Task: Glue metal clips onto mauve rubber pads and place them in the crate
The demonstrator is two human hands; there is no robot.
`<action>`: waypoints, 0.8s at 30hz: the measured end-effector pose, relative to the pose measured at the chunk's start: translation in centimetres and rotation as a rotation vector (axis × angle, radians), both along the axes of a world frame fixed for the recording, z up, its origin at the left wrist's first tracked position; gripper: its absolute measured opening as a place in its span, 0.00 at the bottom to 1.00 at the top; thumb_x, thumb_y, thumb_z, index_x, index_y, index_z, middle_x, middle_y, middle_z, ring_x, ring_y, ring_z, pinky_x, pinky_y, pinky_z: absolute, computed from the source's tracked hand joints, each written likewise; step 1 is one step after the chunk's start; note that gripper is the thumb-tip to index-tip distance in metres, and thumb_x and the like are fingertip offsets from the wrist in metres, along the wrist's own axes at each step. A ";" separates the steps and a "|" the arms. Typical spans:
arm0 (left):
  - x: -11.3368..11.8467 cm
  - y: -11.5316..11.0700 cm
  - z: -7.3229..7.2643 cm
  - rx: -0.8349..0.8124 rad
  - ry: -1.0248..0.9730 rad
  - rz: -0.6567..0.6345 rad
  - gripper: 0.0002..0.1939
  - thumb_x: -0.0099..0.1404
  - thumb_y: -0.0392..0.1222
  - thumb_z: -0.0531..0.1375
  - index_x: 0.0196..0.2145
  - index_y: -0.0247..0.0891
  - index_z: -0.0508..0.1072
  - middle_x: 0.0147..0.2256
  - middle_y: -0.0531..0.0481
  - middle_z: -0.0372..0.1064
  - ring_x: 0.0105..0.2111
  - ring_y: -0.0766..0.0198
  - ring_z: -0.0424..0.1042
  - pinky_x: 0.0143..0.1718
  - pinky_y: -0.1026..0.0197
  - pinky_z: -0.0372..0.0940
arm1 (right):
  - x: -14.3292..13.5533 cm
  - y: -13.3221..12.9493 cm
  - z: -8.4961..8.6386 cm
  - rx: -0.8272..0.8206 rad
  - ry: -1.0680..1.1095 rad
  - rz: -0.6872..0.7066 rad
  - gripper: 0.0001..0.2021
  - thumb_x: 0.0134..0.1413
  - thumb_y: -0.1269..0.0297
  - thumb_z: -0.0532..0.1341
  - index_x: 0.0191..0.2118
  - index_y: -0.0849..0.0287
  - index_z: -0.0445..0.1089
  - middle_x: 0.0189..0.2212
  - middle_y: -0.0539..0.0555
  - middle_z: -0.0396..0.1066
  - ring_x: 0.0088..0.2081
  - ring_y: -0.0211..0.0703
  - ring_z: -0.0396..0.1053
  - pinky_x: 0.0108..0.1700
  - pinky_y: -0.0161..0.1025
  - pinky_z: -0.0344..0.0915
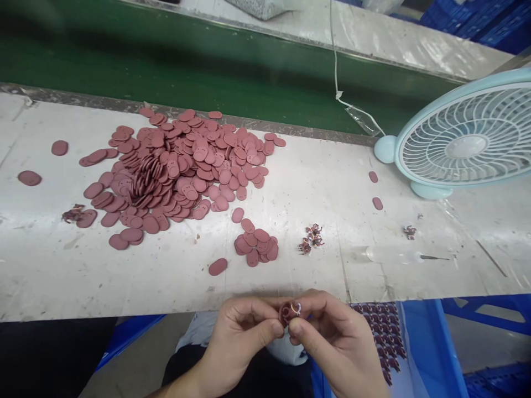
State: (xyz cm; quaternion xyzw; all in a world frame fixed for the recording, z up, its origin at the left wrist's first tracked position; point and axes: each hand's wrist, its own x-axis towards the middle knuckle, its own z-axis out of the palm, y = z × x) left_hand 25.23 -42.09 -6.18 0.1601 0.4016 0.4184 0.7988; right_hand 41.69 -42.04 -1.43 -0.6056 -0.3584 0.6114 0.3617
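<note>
Just off the table's front edge, my left hand (243, 338) and my right hand (338, 342) meet, thumbs and fingertips pinching a small dark red figurine (287, 314) from both sides. It has yellow and white details; its far side is hidden by my fingers. Beyond my hands lies a small heap of oval maroon discs (256, 243), with one single disc (218, 267) nearer to me. To its right, several small dark figurines (312, 239) sit in a cluster.
A large pile of maroon ovals (178, 166) covers the left of the table. Right are a pale-blue fan (464, 146), a clear-handled tool with a thin metal tip (394, 255) and a lone figurine (409, 232). Below stands a blue crate (442, 342) holding rows of dark red pieces.
</note>
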 end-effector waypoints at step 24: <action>-3.7 1.9 1.8 0.394 0.656 -0.038 0.08 0.57 0.39 0.74 0.37 0.43 0.86 0.47 0.42 0.81 0.47 0.48 0.79 0.50 0.56 0.74 | 3.9 -4.0 -1.7 0.151 0.112 -0.350 0.08 0.56 0.52 0.71 0.40 0.44 0.80 0.31 0.55 0.72 0.24 0.45 0.70 0.19 0.38 0.66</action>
